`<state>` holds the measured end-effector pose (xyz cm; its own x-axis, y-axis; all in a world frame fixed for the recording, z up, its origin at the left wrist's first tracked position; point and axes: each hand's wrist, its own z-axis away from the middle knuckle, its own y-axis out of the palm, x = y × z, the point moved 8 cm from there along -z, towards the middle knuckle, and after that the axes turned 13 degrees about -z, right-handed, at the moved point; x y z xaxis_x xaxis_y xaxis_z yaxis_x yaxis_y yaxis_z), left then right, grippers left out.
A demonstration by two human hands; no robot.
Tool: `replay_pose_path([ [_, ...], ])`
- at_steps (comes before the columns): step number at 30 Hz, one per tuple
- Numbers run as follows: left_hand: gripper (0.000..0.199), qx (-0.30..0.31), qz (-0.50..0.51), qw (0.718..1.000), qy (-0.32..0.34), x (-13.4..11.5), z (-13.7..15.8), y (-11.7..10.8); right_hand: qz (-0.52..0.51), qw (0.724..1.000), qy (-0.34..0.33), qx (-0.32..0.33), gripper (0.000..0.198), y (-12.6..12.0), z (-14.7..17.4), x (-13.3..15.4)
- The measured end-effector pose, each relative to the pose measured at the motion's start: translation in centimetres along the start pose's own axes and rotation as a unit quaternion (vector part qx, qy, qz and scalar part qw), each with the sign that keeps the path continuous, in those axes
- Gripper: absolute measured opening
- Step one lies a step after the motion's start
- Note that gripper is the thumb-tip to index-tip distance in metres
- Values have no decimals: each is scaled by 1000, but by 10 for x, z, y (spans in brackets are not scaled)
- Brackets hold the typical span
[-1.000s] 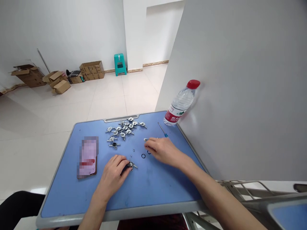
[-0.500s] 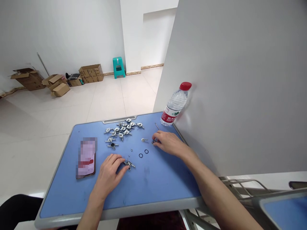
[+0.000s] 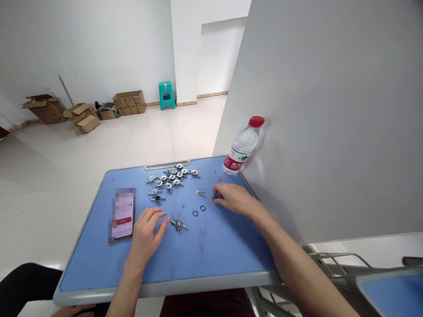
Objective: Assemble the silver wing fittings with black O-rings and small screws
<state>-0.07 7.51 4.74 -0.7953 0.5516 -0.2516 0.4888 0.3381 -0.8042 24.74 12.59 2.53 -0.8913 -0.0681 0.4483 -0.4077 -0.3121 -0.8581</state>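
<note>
My left hand (image 3: pixel 145 235) rests on the blue table, thumb and fingers apart and nothing between them. Just beyond its thumb lies a silver metal fitting with several arms (image 3: pixel 179 225), not touched by it. My right hand (image 3: pixel 236 198) is farther back on the right, its fingertips pinched at a small metal part (image 3: pixel 213 199) that they mostly cover. A thin metal rod (image 3: pixel 218 176) sticks out behind those fingers. Between the hands are two black rubber rings (image 3: pixel 195 213), tiny metal bits (image 3: pixel 183 205) and a small metal piece with a stem (image 3: pixel 200 193).
Several similar metal fittings (image 3: pixel 172 177) are heaped at the table's back. A phone (image 3: pixel 124 220) lies on the left. A red-capped water bottle (image 3: pixel 241 149) stands at the back right by a grey panel (image 3: pixel 313 132). Cardboard boxes (image 3: pixel 128 103) and a teal stool (image 3: pixel 167 94) are beyond.
My left hand has let go of the metal fitting and drawn slightly left, leaving it on the table. My right hand stays in nearly the same place. The view has shifted a little.
</note>
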Motion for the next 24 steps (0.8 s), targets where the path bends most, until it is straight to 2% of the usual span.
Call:
replay_pose_path([
  [4, 15, 3, -2, 1000, 5, -3, -1, 0, -10, 1000, 6, 7, 8, 4, -3, 0],
  [15, 12, -1, -7, 1000, 11, -3, -1, 0, -34, 999, -3, -12, 23, 1, -5, -4],
  [24, 9, -1, -3, 1000, 23, -5, -1, 1, -83, 996, -5, -25, 10, 1, -9, -5],
])
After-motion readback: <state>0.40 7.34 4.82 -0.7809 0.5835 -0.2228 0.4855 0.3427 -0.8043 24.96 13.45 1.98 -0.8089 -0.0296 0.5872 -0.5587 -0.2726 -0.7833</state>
